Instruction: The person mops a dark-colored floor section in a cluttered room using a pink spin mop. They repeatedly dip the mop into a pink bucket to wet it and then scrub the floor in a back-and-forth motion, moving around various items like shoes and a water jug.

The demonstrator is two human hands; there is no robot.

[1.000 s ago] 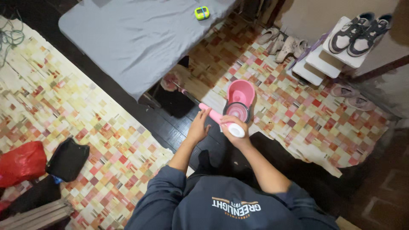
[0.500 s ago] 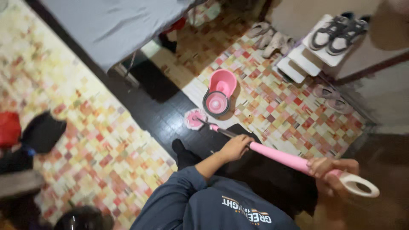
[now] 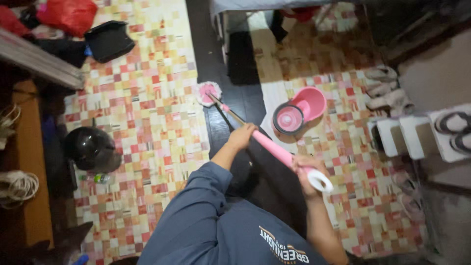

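On the narrow dark floor strip between two checkered mats, the pink spin mop (image 3: 267, 143) slants from its round head (image 3: 209, 92) at the left mat's (image 3: 142, 113) edge up to a white loop grip. The left hand (image 3: 242, 137) is clamped around mid-shaft; the right hand (image 3: 305, 169) is closed around the top end. A pink spin bucket (image 3: 298, 110) sits just beside, on the right mat (image 3: 358, 196); a black helmet (image 3: 91, 148) lies well apart.

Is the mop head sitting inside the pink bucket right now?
No, the mop head rests on the dark floor strip, left of and apart from the pink spin bucket.
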